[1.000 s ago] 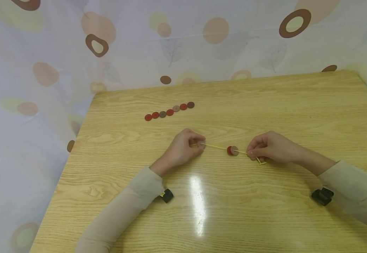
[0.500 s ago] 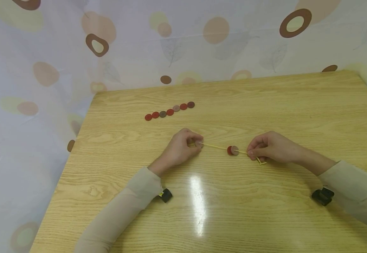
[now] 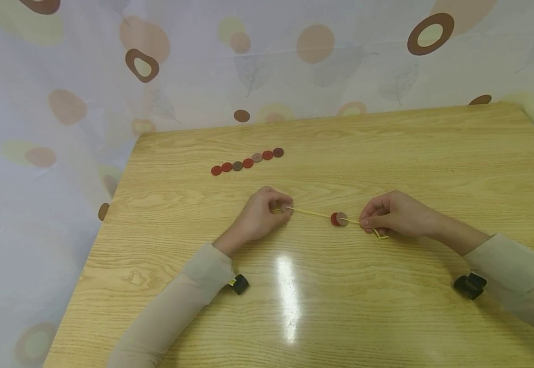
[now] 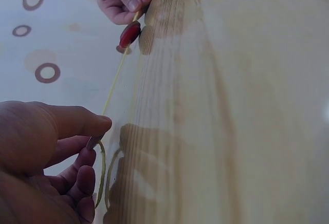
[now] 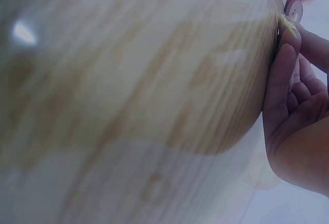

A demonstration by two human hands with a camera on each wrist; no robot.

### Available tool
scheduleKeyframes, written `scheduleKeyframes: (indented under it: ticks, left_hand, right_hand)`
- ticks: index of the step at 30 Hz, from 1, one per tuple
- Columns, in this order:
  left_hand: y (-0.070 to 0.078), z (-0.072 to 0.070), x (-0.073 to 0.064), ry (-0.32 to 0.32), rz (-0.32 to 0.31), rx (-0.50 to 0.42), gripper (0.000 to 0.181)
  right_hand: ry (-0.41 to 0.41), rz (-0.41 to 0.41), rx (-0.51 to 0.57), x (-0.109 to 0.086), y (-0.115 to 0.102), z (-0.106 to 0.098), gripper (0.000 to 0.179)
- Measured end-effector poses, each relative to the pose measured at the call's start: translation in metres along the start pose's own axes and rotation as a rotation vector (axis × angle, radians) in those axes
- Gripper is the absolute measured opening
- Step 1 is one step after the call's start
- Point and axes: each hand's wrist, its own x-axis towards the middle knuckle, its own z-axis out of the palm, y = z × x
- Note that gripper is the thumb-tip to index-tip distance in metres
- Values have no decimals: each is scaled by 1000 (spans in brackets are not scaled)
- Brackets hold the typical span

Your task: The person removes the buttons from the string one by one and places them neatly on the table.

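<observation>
A yellow string (image 3: 310, 212) runs taut between my two hands above the table. My left hand (image 3: 259, 217) pinches a pinkish-brown button (image 3: 287, 208) between thumb and fingers; the string passes through it, and its tail hangs below the fingers in the left wrist view. Farther right on the string, a red button (image 3: 334, 219) and a pinkish button (image 3: 342, 219) sit face to face. Just beyond them my right hand (image 3: 400, 214) pinches the string between thumb and fingertip. A short knotted end (image 3: 380, 235) sticks out under that hand.
Several buttons lie in a slanting row behind the left hand, among them a red button (image 3: 247, 163) and a grey-brown button (image 3: 237, 166). The wooden table (image 3: 363, 306) ends at a patterned curtain (image 3: 276, 66) at the back and left.
My left hand has slid a little to the left, carrying its button along the string away from the other two buttons. The right hand stays where it was.
</observation>
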Motion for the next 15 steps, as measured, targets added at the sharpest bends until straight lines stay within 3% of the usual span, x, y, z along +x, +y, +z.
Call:
scheduleKeyframes:
  ticks: [15]
  left_hand:
    - [-3,-5,-2,11,-1,3,24]
  right_hand:
    - [-1,-13,4,-2,-2,0,13]
